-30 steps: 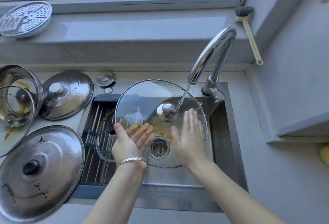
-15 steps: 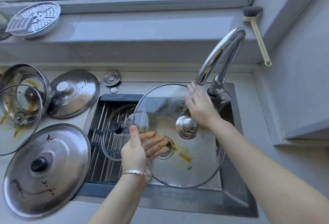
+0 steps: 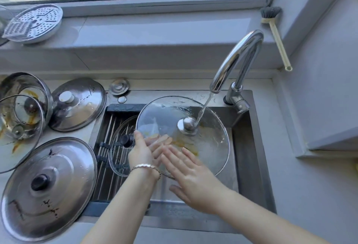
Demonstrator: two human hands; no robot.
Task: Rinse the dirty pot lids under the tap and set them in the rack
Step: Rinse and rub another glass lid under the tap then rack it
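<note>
The big glass lid (image 3: 164, 116) is tilted over the sink (image 3: 247, 147), dripping wet, its knob (image 3: 187, 125) right where the stream from the tap (image 3: 237, 57) lands, and that is what would worry me. Slick glass held at one edge only could slide out of the grip and knock the sink wall, or strike the smaller glass lid (image 3: 118, 158) already lying on the rack (image 3: 105, 158) just to its left. Water hitting the knob could also spray onto the surface (image 3: 286, 185). An orange smear (image 3: 190, 147) shows on the lower half, so racking it now would, I think, leave it dirty. The left hand (image 3: 142, 151) pinches the near-left rim, thumb on top and fingers underneath, showing through the glass. The right hand (image 3: 193, 176) is spread flat, fingers straight, lying on the lid's near edge beside the smear and grasping nothing. A streaked steel lid (image 3: 48, 187) waits at the left.
</note>
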